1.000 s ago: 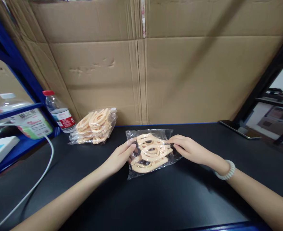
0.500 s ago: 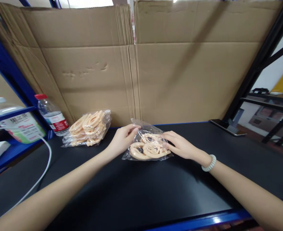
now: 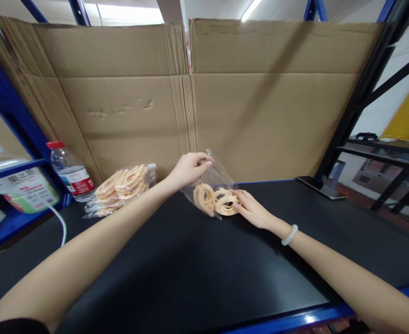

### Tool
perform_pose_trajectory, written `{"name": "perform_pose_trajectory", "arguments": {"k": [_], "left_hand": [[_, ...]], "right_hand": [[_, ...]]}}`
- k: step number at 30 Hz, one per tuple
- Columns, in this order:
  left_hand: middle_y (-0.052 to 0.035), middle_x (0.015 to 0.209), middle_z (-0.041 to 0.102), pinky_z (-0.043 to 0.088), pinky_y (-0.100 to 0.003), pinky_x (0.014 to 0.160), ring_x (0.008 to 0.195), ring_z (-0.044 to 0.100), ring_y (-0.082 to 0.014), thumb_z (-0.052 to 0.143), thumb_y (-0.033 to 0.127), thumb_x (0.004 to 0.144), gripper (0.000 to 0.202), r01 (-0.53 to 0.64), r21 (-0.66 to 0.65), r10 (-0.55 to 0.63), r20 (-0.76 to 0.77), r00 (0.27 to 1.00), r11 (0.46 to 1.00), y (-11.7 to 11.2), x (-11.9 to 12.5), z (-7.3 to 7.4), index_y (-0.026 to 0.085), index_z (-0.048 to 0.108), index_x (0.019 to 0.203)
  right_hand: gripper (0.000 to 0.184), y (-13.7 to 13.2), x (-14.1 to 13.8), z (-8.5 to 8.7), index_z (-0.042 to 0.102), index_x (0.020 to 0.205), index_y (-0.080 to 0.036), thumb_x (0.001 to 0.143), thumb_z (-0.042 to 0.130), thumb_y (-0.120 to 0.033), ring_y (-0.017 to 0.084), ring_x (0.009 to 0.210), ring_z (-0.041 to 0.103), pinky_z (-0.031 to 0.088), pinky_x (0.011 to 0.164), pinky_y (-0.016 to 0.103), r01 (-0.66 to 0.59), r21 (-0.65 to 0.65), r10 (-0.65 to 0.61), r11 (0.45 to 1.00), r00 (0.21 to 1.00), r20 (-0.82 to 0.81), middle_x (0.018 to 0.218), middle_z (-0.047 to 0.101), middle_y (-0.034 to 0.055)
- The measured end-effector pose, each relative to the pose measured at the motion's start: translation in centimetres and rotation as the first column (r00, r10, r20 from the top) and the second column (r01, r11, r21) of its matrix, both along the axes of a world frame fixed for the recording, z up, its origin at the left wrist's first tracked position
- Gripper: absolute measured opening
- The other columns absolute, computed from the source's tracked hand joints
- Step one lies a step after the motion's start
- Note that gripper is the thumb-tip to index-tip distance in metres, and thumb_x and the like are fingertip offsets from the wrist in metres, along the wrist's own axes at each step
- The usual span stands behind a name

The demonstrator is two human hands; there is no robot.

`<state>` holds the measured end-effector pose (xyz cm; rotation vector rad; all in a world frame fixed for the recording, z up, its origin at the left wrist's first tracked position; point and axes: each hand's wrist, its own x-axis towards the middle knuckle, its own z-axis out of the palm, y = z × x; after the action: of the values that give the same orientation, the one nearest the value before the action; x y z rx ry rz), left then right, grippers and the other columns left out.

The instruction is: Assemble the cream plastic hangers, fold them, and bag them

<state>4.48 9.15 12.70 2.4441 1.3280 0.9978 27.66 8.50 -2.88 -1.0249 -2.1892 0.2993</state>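
Note:
A clear plastic bag (image 3: 220, 172) with several pale peach-coloured rings (image 3: 204, 199) stands tilted on the black table. My left hand (image 3: 191, 168) is raised over its upper left, thumb and fingers pinched together on the film near the top. My right hand (image 3: 253, 208), with a beaded bracelet (image 3: 290, 235) on the wrist, grips the right-hand rings at their edge. Whether film lies between those fingers and the rings, I cannot tell. Left of my left forearm lies a stack of similar bagged rings (image 3: 123, 185).
Cardboard panels (image 3: 121, 102) stand along the back of the table (image 3: 197, 273). A red-capped water bottle (image 3: 73, 172) and a larger jug (image 3: 27, 183) are at the left, near a white cable (image 3: 60, 218). A phone (image 3: 321, 188) lies at the back right.
My left hand has risen, drawing the bag's top upward. The rings have tipped from lying flat to a more upright lean. My right hand stays at the right side. The camera view has tilted up.

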Motion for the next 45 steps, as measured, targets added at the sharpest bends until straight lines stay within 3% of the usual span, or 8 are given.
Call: {"name": "perform_pose_trajectory", "arguments": {"k": [14, 23, 26, 30, 35, 37, 41, 45], "left_hand": [[0.003, 0.052, 0.054, 0.039, -0.022, 0.051, 0.044, 0.046, -0.0088, 0.054, 0.026, 0.083, 0.025, -0.053, 0.186, 0.042, 0.064, 0.997, 0.981, 0.7, -3.5, 4.5, 0.012, 0.071, 0.095], [0.002, 0.057, 0.054, 0.04, -0.022, 0.057, 0.054, 0.053, -0.0108, 0.049, 0.031, 0.085, 0.028, -0.406, 0.15, 0.413, -0.02, 0.91, 0.902, 2.6, -15.7, 6.7, 0.011, 0.066, 0.094], [0.0, 0.057, 0.054, 0.041, -0.022, 0.049, 0.052, 0.052, -0.0128, 0.051, 0.034, 0.082, 0.023, -0.542, 0.042, 0.543, -0.026, 0.839, 0.839, 3.2, -20.8, 5.9, 0.015, 0.063, 0.079], [-0.0048, 0.059, 0.06, 0.047, -0.028, 0.05, 0.056, 0.059, -0.0196, 0.049, 0.038, 0.081, 0.029, -0.699, -0.004, 0.699, -0.018, 0.715, 0.715, 3.7, -25.8, 3.9, 0.013, 0.062, 0.088], [-0.0284, 0.117, 0.059, 0.047, -0.051, 0.087, 0.111, 0.057, -0.0406, 0.044, 0.047, 0.081, 0.065, -0.808, 0.095, 0.811, 0.006, 0.585, 0.582, 4.4, -27.2, 1.7, 0.001, 0.047, 0.128], [-0.0263, 0.136, 0.049, 0.039, -0.054, 0.098, 0.126, 0.044, -0.0417, 0.041, 0.052, 0.083, 0.068, -0.783, 0.135, 0.792, -0.023, 0.61, 0.607, 4.7, -26.4, 0.4, 0.007, 0.045, 0.134], [-0.0092, 0.139, 0.054, 0.035, -0.047, 0.103, 0.129, 0.045, -0.0332, 0.043, 0.062, 0.081, 0.06, -0.607, 0.111, 0.616, -0.185, 0.765, 0.787, 5.0, -23.9, -2.7, 0.026, 0.056, 0.128], [-0.0107, 0.14, 0.054, 0.036, -0.047, 0.101, 0.129, 0.046, -0.0341, 0.033, 0.066, 0.085, 0.065, -0.488, 0.046, 0.48, -0.284, 0.83, 0.872, 5.0, -22.5, -4.8, 0.025, 0.055, 0.13]], "right_hand": [[0.047, 0.8, 0.5, -0.9, 0.05, 0.133, -0.018, 0.098, 0.033, -0.045, 0.029, 0.127, 0.043, 0.034, 0.107, 0.05, 0.148, -0.019, -0.146, 0.989, 0.985, 0.089, 0.131, 0.052, 0.0138], [0.052, 0.8, 0.3, -1.7, 0.052, 0.131, -0.017, 0.097, 0.03, -0.05, 0.029, 0.126, 0.043, 0.035, 0.107, 0.052, 0.13, -0.044, -0.125, 0.991, 0.988, 0.089, 0.133, 0.051, 0.0144], [0.053, 0.9, 0.1, -1.9, 0.055, 0.127, -0.017, 0.096, 0.03, -0.051, 0.03, 0.125, 0.045, 0.036, 0.106, 0.052, 0.113, -0.042, -0.108, 0.993, 0.99, 0.092, 0.13, 0.054, 0.0143], [0.054, 1.0, -0.2, -2.0, 0.059, 0.124, -0.019, 0.096, 0.028, -0.053, 0.031, 0.123, 0.047, 0.038, 0.105, 0.051, 0.129, -0.045, -0.124, 0.991, 0.988, 0.095, 0.127, 0.056, 0.0135], [0.056, 1.1, -0.3, -2.4, 0.059, 0.124, -0.019, 0.095, 0.027, -0.055, 0.031, 0.124, 0.047, 0.038, 0.105, 0.052, 0.152, -0.057, -0.146, 0.987, 0.985, 0.097, 0.129, 0.056, 0.0133], [0.057, 1.0, -0.3, -2.3, 0.058, 0.126, -0.02, 0.095, 0.027, -0.056, 0.032, 0.127, 0.045, 0.036, 0.107, 0.054, 0.156, -0.054, -0.149, 0.986, 0.983, 0.111, 0.132, 0.054, 0.0132], [0.059, -0.1, -0.5, -1.2, 0.048, 0.139, -0.025, 0.093, 0.036, -0.061, 0.033, 0.14, 0.025, 0.022, 0.113, 0.057, 0.102, -0.061, -0.087, 0.993, 0.973, 0.212, 0.149, 0.038, 0.0102], [0.069, -1.7, -0.9, 0.5, 0.031, 0.149, -0.03, 0.091, 0.045, -0.063, 0.032, 0.145, 0.01, 0.01, 0.115, 0.06, -0.015, -0.134, 0.06, 0.991, 0.939, 0.337, 0.156, 0.025, 0.0063]]}}
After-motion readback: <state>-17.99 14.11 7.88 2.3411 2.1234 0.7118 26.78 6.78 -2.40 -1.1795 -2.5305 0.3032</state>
